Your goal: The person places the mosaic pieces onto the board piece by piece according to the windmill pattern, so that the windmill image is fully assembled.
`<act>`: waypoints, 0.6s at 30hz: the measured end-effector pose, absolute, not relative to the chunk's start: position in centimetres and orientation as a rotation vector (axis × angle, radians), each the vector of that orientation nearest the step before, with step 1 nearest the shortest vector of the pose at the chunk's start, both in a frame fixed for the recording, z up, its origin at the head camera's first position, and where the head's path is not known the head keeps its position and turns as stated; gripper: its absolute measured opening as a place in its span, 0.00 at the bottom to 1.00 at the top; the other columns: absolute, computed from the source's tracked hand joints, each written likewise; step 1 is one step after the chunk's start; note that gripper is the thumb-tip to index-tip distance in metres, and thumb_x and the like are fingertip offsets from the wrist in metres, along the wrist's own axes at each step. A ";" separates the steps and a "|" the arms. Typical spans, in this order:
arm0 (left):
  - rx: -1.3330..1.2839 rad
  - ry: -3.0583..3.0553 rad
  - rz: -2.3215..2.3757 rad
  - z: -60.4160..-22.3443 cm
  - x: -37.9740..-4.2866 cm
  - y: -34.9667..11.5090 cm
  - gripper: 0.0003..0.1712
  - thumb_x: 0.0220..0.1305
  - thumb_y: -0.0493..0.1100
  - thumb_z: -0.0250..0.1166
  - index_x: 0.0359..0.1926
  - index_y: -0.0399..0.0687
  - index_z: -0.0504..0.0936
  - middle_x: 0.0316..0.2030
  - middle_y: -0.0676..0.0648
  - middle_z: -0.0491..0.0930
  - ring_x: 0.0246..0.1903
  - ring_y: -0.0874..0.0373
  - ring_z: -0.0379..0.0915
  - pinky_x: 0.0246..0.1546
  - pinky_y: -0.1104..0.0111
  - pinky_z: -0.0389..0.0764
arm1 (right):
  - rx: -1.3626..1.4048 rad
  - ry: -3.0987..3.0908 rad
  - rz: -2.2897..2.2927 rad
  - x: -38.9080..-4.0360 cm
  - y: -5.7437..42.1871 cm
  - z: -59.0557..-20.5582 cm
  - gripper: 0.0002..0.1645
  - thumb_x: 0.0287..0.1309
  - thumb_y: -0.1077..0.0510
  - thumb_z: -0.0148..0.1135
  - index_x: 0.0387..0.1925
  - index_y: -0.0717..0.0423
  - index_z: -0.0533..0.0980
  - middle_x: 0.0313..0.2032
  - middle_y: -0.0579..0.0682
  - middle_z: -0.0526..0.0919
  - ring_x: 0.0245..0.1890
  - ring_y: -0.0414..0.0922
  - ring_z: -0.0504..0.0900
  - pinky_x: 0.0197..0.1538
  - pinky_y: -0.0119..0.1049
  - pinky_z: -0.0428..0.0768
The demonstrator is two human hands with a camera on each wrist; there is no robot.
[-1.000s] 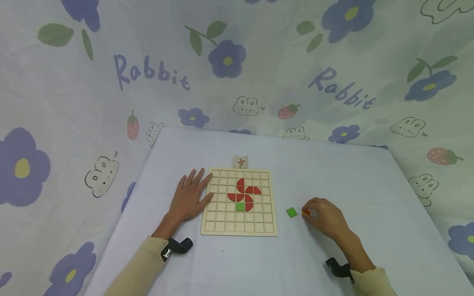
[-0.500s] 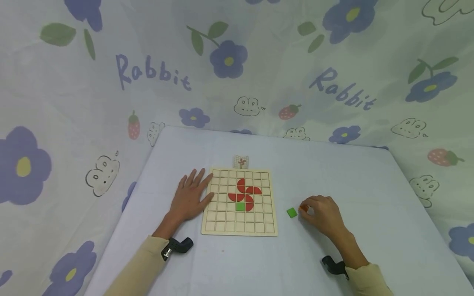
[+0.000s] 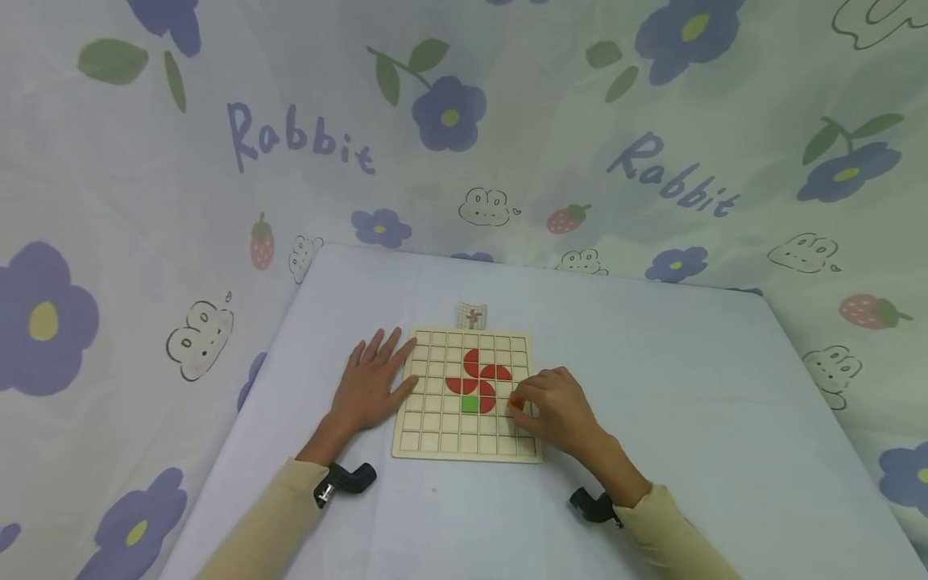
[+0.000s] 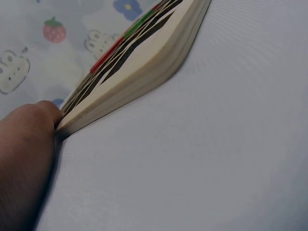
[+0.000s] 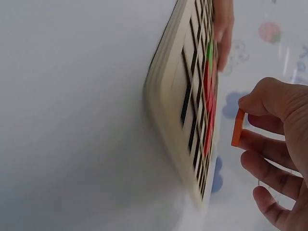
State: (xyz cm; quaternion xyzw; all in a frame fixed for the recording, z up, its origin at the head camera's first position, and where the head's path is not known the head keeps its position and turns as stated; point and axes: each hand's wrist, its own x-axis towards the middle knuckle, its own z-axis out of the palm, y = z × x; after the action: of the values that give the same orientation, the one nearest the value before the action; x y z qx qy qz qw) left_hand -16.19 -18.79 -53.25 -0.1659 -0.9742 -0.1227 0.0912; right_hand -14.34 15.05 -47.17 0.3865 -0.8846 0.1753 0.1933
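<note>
My right hand [image 3: 560, 409] pinches a small orange tile [image 5: 238, 127] between thumb and fingertip, over the right side of a pale wooden grid board [image 3: 431, 443]. In the right wrist view the other fingers are spread apart from the tile. Several red rounded tiles [image 3: 496, 372] lie in the board's cells like pinwheel blades. One green square tile [image 3: 470, 404] sits in a cell below them. My left hand [image 3: 367, 390] lies flat with straight fingers at the board's left edge, its thumb and fingertip on the rim.
A small card [image 3: 472, 316] with a grid and a red pinwheel picture stands at the board's far edge. The board lies on a white-covered table [image 3: 689, 387]. Behind it hangs a cloth [image 3: 536, 97] printed with flowers and rabbits.
My right hand has moved left with the orange tile, from the bare table to over the board. It now covers the spot where a loose green tile lay. The left hand stays put.
</note>
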 end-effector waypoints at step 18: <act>-0.496 -2.878 -0.366 -53.2 -16.2 -18.8 0.39 0.69 0.64 0.49 0.76 0.55 0.59 0.75 0.42 0.53 0.74 0.42 0.41 0.70 0.45 0.44 | 1.440 -2.435 0.443 -12.3 9.4 -48.7 0.03 0.50 0.57 0.74 0.28 0.50 0.87 0.30 0.41 0.83 0.34 0.37 0.80 0.38 0.28 0.76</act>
State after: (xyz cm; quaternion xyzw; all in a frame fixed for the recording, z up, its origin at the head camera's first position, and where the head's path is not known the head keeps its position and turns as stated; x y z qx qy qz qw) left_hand -16.20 -18.78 -53.25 -0.1676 -0.9730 -0.1238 0.0991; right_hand -12.32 9.42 -48.66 0.4980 -0.8422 0.1534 0.1387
